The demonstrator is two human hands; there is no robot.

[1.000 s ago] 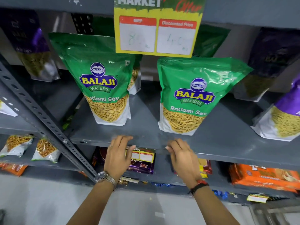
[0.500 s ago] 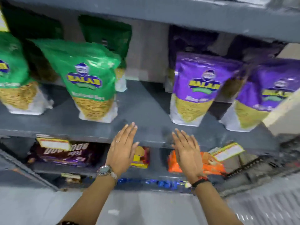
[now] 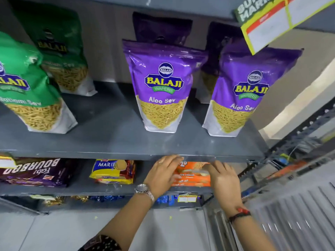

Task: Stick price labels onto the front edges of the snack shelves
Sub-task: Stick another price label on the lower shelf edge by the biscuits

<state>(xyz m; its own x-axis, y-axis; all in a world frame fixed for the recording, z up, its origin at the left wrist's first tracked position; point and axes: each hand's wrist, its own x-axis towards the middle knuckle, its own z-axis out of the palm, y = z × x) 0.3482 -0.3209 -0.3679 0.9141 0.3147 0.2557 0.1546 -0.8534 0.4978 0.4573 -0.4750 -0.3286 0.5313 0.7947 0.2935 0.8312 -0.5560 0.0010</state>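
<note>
My left hand (image 3: 163, 172) and my right hand (image 3: 223, 177) lie flat with their fingertips against the front edge of the grey snack shelf (image 3: 108, 155), below two purple Aloo Sev bags (image 3: 163, 87) (image 3: 243, 98). Neither hand visibly holds anything, and no label shows on the edge between them. A yellow price label (image 3: 282, 20) hangs from the upper shelf at top right. Another price label (image 3: 6, 162) sits on the same shelf edge at far left, and a small one (image 3: 187, 198) on the edge of the shelf below the biscuits.
Green Ratlami Sev bags (image 3: 27, 91) stand at the left. Under the hands lie an orange cookie pack (image 3: 192, 175), a Marie biscuit pack (image 3: 112, 171) and a Bourbon pack (image 3: 36, 172). A perforated metal upright (image 3: 282, 145) closes the rack on the right.
The view and both hands have shifted right along the shelf, from the green bags to under the purple bags. The hands dropped from the shelf top onto its front edge.
</note>
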